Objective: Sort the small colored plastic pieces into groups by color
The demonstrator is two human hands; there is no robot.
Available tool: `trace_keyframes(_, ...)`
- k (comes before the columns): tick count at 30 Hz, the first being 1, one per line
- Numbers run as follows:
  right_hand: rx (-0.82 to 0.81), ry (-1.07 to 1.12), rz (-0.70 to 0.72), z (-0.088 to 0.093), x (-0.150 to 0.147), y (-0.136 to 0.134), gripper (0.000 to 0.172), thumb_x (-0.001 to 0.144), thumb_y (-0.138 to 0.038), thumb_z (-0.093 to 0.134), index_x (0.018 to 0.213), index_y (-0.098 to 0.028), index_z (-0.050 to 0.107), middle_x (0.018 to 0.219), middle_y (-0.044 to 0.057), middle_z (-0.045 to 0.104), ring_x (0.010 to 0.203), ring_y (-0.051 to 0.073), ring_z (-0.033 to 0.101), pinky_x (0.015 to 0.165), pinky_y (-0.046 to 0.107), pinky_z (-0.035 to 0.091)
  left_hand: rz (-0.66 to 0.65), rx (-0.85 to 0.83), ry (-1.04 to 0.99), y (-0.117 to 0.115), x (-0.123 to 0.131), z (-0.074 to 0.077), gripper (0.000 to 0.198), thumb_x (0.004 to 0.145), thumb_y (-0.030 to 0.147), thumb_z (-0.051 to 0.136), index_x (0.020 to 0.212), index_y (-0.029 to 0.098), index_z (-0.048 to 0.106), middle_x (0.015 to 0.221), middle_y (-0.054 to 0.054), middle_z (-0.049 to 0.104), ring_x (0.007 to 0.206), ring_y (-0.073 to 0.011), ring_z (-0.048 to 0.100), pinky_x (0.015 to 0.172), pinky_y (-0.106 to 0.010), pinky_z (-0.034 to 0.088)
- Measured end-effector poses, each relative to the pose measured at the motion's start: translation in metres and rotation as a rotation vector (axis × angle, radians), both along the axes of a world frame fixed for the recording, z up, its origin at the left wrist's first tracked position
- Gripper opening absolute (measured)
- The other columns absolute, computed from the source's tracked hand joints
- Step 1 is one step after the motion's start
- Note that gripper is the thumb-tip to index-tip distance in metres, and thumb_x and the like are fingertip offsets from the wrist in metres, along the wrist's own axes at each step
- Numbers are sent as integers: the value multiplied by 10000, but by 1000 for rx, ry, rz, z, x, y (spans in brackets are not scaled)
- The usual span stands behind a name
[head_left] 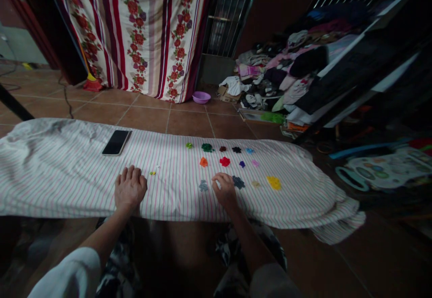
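My left hand (131, 186) lies flat on the striped cloth, fingers stretched out. Just right of it are a few tiny yellow and white pieces (153, 173). My right hand (225, 190) is over the cloth with its fingers curled in a pinch; what they hold, if anything, is too small to make out. It is between a light grey pile (203, 185) and a dark grey pile (238, 182) of small pieces. Beyond it sit a red pile (224, 161), an orange pile (203, 162) and a dark green pile (207, 147). A yellow pile (273, 182) is farther right.
A phone (116, 142) rests on the striped cloth (175, 199), beyond my left hand. More small coloured piles sit in rows, among them black (236, 150) and light blue (249, 150). A purple basin (201, 97) and heaped clothes (286, 73) are on the floor behind.
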State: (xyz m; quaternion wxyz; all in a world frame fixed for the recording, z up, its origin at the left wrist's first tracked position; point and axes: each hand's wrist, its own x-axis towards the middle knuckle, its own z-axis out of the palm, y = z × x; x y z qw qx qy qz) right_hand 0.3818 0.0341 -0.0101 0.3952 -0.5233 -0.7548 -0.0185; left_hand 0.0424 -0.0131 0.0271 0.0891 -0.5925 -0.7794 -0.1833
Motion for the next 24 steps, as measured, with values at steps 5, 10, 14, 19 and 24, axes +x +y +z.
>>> trace_keyframes(5,1,2,26,2,-1,-1,179,853,-173,483,803,-210,650,872,57,670,891,214,593,866,383,430,9,6,3,0,0,-1,417,903,296,334,1195,144,591,1378,-140,548,1338,-311,415,1091,-476,304)
trace_keyframes(10,-34,-18,5,-1,1,-1,175,861,-196,500,808,-201,667,812,53,652,845,215,573,834,375,432,9,17,14,0,-1,-4,417,912,301,318,1197,148,582,1381,-142,545,1344,-304,409,1089,-472,300)
trace_keyframes(14,-41,-14,5,-3,1,-1,179,863,-198,503,822,-194,678,822,62,654,866,217,576,839,370,435,13,9,10,1,-1,-4,416,912,302,320,1199,151,581,1379,-139,547,1346,-299,406,1092,-471,293)
trace_keyframes(19,-13,9,25,0,0,-1,167,866,-203,513,822,-194,673,877,67,679,890,209,596,863,374,449,14,2,7,1,0,-2,419,906,300,328,1201,147,583,1381,-137,547,1351,-300,403,1101,-468,284)
trace_keyframes(24,38,33,63,3,-1,-1,168,882,-242,528,898,-186,686,953,87,705,961,222,612,900,411,468,16,-6,12,1,0,-2,427,907,300,326,1202,134,585,1383,-140,546,1341,-304,417,1095,-464,295)
